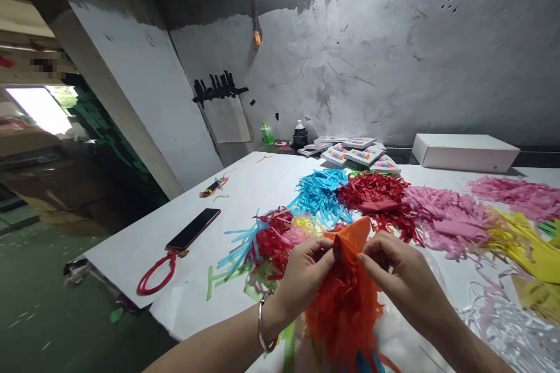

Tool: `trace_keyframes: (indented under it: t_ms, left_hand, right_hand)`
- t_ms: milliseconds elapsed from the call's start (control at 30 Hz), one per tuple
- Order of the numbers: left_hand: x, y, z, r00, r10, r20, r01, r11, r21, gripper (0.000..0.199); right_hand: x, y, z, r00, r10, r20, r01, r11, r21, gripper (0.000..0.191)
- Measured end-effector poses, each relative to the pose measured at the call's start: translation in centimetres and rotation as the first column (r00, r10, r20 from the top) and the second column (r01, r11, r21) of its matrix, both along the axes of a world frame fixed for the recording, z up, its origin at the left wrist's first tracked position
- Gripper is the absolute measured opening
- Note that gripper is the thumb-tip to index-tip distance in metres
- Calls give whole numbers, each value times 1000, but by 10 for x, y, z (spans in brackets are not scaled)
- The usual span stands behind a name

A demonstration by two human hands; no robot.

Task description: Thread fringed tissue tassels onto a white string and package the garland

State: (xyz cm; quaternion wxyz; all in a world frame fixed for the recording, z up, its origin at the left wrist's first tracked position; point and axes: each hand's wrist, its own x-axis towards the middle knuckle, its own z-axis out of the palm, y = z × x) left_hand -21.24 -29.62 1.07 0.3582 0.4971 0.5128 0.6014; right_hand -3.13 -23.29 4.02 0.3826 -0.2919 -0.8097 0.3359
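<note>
Both hands are at a bunch of orange fringed tissue paper (343, 315), its uncut folded top raised and its cut strips hanging down. My left hand (308, 265), with a silver bangle on the wrist, pinches the left edge of the folded top. On the other side, my right hand (389, 259) has thumb and finger pinched at the right edge of the paper. Beyond them lie a mixed red, pink and blue fringe bundle (275, 239), a blue fringe pile (321, 192) and a dark red one (376, 195).
Pink fringe (446, 215) and yellow fringe (525, 245) spread to the right, above clear plastic strands (511, 329). A phone (193, 229) with a red cord lies left. Printed packets (363, 154) and a white box (466, 151) stand along the wall.
</note>
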Motion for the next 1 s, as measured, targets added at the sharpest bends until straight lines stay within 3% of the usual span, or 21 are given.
trace_keyframes:
  t_ms: [200, 300, 433, 567, 700, 833, 900, 1000]
  left_hand:
    - [-1, 0, -1, 1000, -9, -21, 9, 1000, -4, 32]
    - [-1, -1, -1, 1000, -23, -15, 23, 1000, -7, 32]
    - [-1, -2, 0, 998, -63, -20, 63, 998, -8, 31]
    - [-2, -3, -2, 993, -84, -86, 85, 996, 9, 26]
    - [-2, -4, -3, 989, -114, -94, 117, 993, 25, 24]
    - [-2, -6, -1, 985, -115, -130, 121, 992, 40, 23]
    - [-2, -7, 0, 981, -116, -153, 122, 992, 29, 24]
    - [-3, -7, 2, 973, -96, -212, 107, 994, 38, 29]
  right_hand:
    - [6, 3, 4, 997, 68, 22, -66, 994, -88, 26]
    - [8, 5, 3, 998, 54, 31, -52, 996, -67, 26]
    - [7, 10, -3, 999, -34, -7, 35, 985, 170, 20]
    - [4, 12, -16, 995, -58, -76, 87, 876, 475, 2]
    - [-2, 5, -23, 1000, -8, -27, 22, 844, 536, 24]
    - [-4, 2, -17, 1000, 14, 23, -24, 815, 579, 15]
    - [-2, 3, -12, 1000, 27, -6, -20, 843, 538, 14]
    - [-2, 7, -6, 999, 3, -40, 10, 951, 308, 14]
